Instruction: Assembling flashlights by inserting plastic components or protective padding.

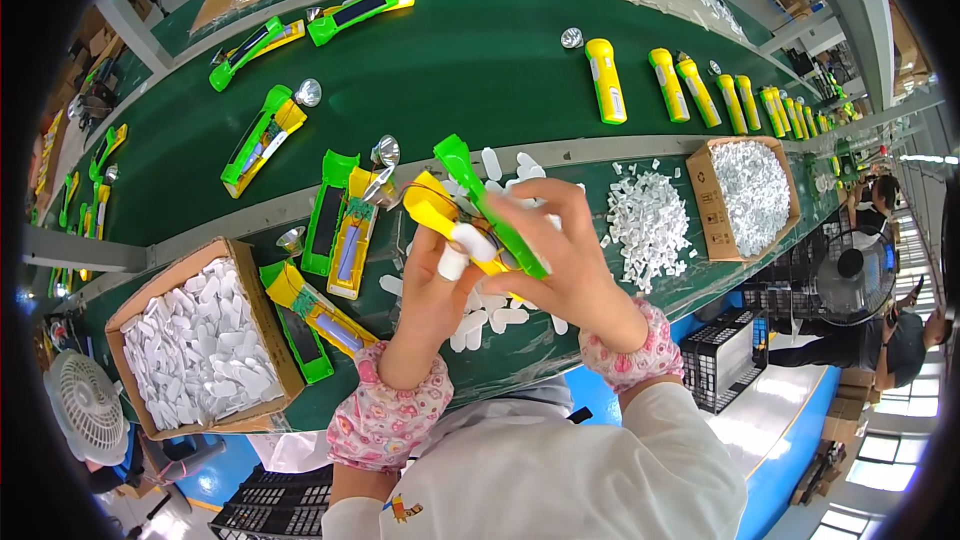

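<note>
Over the near edge of the green work table, my left hand (432,280) is closed round the yellow half (428,202) of a flashlight casing. White coverings appear to wrap some of its fingertips. My right hand (575,265) grips the green half (458,162), tilted and set apart from the yellow one. Wires show between the two halves; the rest of the inside is hidden by my fingers. Below and behind my hands lie loose white oval plastic pieces (474,328). Left of them rest opened flashlights (348,240) with reflectors, batteries and circuit boards exposed.
A carton of white oval pieces (290,365) stands at left. To the right are a pile of small white pieces (648,225) and another filled carton (712,220). Beyond a metal rail, a green belt (450,70) carries opened flashlights and a row of closed yellow flashlights (605,80).
</note>
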Motion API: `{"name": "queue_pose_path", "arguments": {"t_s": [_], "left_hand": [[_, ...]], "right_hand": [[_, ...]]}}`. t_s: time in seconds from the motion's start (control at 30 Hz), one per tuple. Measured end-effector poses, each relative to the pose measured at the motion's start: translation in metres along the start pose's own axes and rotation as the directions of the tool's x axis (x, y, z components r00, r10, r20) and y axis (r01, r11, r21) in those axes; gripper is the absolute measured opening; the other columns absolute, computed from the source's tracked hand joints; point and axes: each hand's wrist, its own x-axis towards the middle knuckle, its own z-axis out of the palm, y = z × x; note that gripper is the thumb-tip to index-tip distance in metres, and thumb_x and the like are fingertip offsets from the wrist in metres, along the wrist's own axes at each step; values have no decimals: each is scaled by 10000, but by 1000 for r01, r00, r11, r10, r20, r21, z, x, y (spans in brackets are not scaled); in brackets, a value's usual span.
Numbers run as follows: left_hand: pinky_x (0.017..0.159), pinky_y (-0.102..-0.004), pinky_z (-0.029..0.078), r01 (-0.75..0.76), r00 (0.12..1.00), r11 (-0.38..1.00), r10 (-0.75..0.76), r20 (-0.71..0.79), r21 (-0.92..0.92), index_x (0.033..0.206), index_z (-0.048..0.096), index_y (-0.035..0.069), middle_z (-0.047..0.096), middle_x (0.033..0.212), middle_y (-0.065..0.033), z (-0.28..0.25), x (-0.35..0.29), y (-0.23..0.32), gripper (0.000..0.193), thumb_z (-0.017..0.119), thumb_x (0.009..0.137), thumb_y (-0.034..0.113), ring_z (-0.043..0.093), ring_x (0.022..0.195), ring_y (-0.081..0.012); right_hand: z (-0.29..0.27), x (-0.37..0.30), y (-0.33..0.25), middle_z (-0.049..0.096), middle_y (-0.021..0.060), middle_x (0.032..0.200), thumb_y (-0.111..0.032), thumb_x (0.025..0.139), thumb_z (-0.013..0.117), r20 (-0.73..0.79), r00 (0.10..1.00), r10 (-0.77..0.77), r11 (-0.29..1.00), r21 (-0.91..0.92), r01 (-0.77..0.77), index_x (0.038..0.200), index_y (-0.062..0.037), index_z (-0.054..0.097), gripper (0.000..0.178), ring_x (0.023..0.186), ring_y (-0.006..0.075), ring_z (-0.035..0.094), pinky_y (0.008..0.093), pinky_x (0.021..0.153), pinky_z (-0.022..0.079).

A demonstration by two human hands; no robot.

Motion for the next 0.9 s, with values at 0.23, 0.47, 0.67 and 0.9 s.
{"name": "queue_pose_path", "arguments": {"t_s": [0.23, 0.47, 0.67, 0.9], "left_hand": [[1016, -401, 410, -5, 985, 998, -6, -171, -60, 1423, 272, 153, 433, 1344, -69, 4, -5, 0, 443, 406, 1027, 299, 477, 1213, -217], [1004, -436, 432, -101, 960, 995, 100, -260, 8, 1373, 341, 116, 508, 1260, -82, 15, -10, 8, 403, 405, 1021, 301, 514, 1216, -293], [915, -406, 478, -101, 926, 995, 91, -365, -8, 1234, 439, 82, 580, 1099, -84, 14, -1, 3, 284, 371, 986, 201, 588, 1056, -247], [945, -413, 460, -133, 961, 985, 100, -256, -113, 1205, 457, 97, 575, 1076, -80, 17, 10, -17, 319, 366, 1005, 329, 574, 1060, -237]], "right_hand": [[43, -34, 13, 483, 230, 1141, -147, 920, 568, 81, 950, 301, 943, 123, -309, 1348, 71, 397, 510, 991, 366, 547, 390, 840, 471], [50, -38, 13, 559, 214, 1036, -100, 916, 483, -36, 975, 218, 934, 298, -197, 1256, 96, 503, 393, 915, 326, 576, 360, 809, 469], [53, -37, 5, 551, 209, 999, -108, 917, 484, -41, 961, 275, 917, 311, -250, 1288, 65, 505, 410, 829, 300, 561, 364, 754, 466], [44, -48, 21, 481, 179, 1040, -50, 852, 579, 0, 969, 247, 954, 174, -243, 1366, -41, 493, 521, 859, 279, 565, 346, 753, 495]]}}
